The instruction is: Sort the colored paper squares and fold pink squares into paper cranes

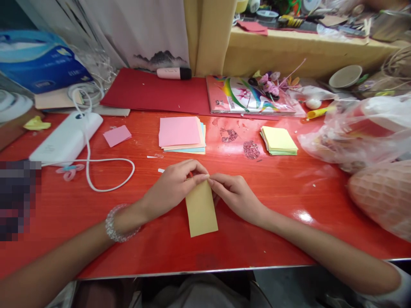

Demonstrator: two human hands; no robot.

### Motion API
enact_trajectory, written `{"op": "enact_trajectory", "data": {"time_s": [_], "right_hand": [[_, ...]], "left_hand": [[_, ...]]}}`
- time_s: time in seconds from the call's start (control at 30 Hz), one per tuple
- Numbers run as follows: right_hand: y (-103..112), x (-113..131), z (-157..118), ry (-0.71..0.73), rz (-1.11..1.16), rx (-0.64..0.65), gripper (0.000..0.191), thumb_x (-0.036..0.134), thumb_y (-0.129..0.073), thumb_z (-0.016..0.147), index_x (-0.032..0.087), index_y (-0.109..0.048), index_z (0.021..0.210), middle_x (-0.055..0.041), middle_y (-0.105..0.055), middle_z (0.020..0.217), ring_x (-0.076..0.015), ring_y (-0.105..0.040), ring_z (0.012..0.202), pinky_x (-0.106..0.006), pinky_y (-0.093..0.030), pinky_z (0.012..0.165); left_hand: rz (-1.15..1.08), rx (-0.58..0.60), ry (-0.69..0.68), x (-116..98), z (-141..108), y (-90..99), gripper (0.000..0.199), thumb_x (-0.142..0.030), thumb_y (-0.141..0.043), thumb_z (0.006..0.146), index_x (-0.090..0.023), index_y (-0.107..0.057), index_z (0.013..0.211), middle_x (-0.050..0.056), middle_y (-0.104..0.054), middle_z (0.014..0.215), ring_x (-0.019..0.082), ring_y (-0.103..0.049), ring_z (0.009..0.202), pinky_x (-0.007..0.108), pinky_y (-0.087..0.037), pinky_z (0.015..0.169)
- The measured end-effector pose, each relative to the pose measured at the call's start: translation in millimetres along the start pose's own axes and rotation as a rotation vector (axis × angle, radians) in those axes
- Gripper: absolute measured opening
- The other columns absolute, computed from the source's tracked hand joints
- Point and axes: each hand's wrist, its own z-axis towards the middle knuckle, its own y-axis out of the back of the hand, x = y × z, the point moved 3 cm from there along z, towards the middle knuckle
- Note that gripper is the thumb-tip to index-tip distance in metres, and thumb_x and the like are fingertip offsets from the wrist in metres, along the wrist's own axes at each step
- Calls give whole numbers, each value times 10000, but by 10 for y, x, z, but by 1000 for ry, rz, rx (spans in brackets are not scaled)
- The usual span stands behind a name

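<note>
A yellow strip of paper [202,211] slants down toward me above the red table, its far end between my two hands. My left hand [180,179] is closed, pinching the paper's top edge between thumb and forefinger. Close against it, my right hand [233,192] pinches the top right corner, fingertips nearly meeting the left ones. The fingers hide the paper's far edge. Beyond my hands lies a stack of pink, blue and cream paper [180,131]. A smaller stack of yellow and green paper [278,140] sits to the right. One small pink paper piece [117,136] lies at left.
A white power bank [66,139] with a looping white cable [111,188] occupies the left side. Red card sheets [154,92] and a packet of coloured paper [250,96] lie at the back. Plastic bags [362,124] and a netted foam-like object [382,196] crowd the right edge.
</note>
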Motion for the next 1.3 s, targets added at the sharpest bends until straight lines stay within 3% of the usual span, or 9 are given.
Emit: {"op": "enact_trajectory", "data": {"time_s": [0.33,0.53,0.6,0.7,0.87,1.03,1.17,1.3], "right_hand": [[-20,-6,-21,-63,119,68,300,310,-418,909,172,-538,671,-18,-636,633,-138,-651,598,-244,-513,590],[-35,-3,-36,-88,33,78,275,281,-431,895,167,-565,683,-15,-641,632,-146,-640,621,-247,-481,610],[-36,-18,-32,-105,104,53,283,334,-428,908,169,-596,750,-16,-653,699,-139,-631,658,-244,-476,633],[-18,-33,-22,-87,100,-18,306,426,-454,899,181,-625,833,-13,-641,785,-131,-581,702,-234,-436,623],[-4,-57,-6,-70,43,-39,352,421,-417,913,163,-587,744,4,-523,653,-99,-454,588,-227,-348,533],[-6,-52,5,-54,-25,-32,334,376,-401,912,163,-536,694,18,-452,609,-88,-398,551,-231,-301,511],[-7,-38,-14,-66,-51,-22,337,357,-413,898,161,-496,636,32,-387,567,-76,-346,520,-232,-263,493],[-3,-31,-26,-80,-58,-19,301,339,-434,881,157,-546,669,28,-435,574,-78,-380,530,-227,-279,499]], "left_hand": [[241,-174,-177,-32,-37,-102,151,-156,-423,910,-170,-467,767,8,-527,794,131,-496,770,262,-394,706],[150,-399,19,88,58,204,110,-207,-454,896,-183,-488,794,-14,-533,775,117,-493,709,244,-391,643],[110,-384,42,98,67,250,104,-243,-490,884,-185,-513,800,-20,-550,773,115,-503,713,236,-391,634],[47,-256,-7,51,32,161,126,-286,-510,884,-187,-549,817,-29,-583,793,107,-530,744,223,-401,662],[-20,-104,-29,-19,-46,-69,162,-310,-477,910,-188,-556,840,-31,-594,822,97,-543,765,215,-403,675],[-41,-89,-1,7,-40,-91,170,-296,-463,915,-179,-535,813,-29,-571,783,93,-524,723,222,-398,651],[-25,-164,20,40,-32,-42,158,-285,-458,909,-183,-513,801,-22,-554,778,106,-511,716,243,-400,657],[-17,-216,43,69,-11,5,136,-282,-465,899,-190,-516,812,-20,-558,788,115,-509,727,256,-404,667]]}}
